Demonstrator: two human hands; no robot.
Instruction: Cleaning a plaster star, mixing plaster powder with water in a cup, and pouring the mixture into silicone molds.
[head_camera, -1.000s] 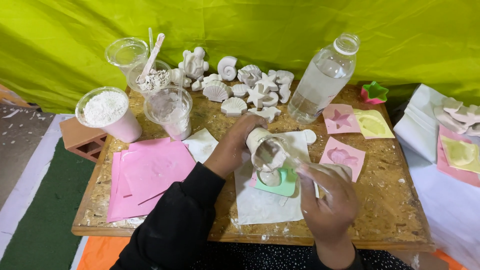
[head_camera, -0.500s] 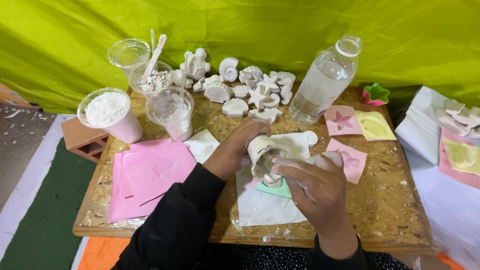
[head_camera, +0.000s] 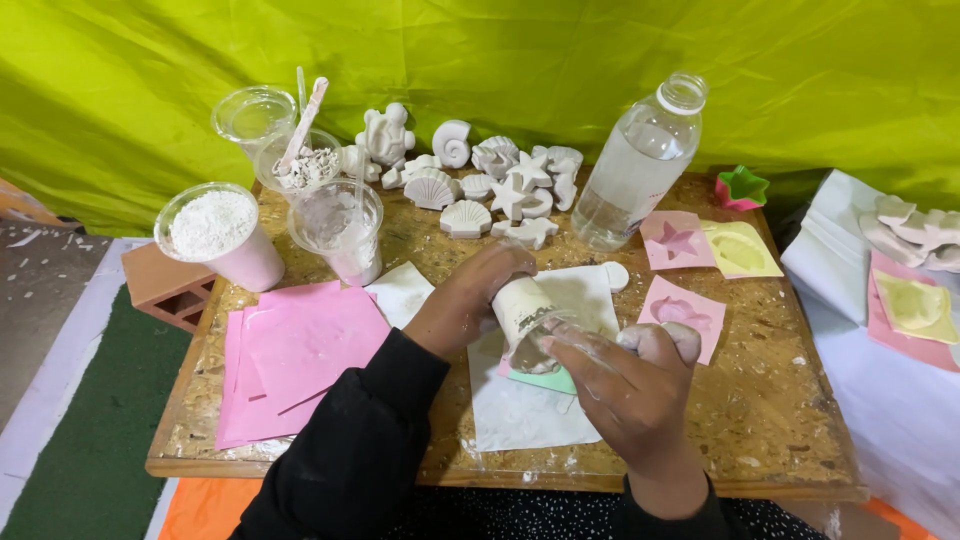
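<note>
My left hand grips a small plastic cup coated with white plaster and tips it on its side, mouth toward me. Under the cup lies a green mould on a white paper sheet. My right hand is at the cup's mouth, its fingers closed on a thin clear tool whose tip reaches into the cup. What the cup holds is hidden.
On the wooden table: a water bottle, white plaster shell and star figures, a cup of white powder, other cups, pink sheets, and pink and yellow moulds. A brick sits at the left edge. A white-covered side table stands to the right.
My right hand has risen from the near right edge up to the mouth of the cup. My left hand has kept the cup tilted over the green mould.
</note>
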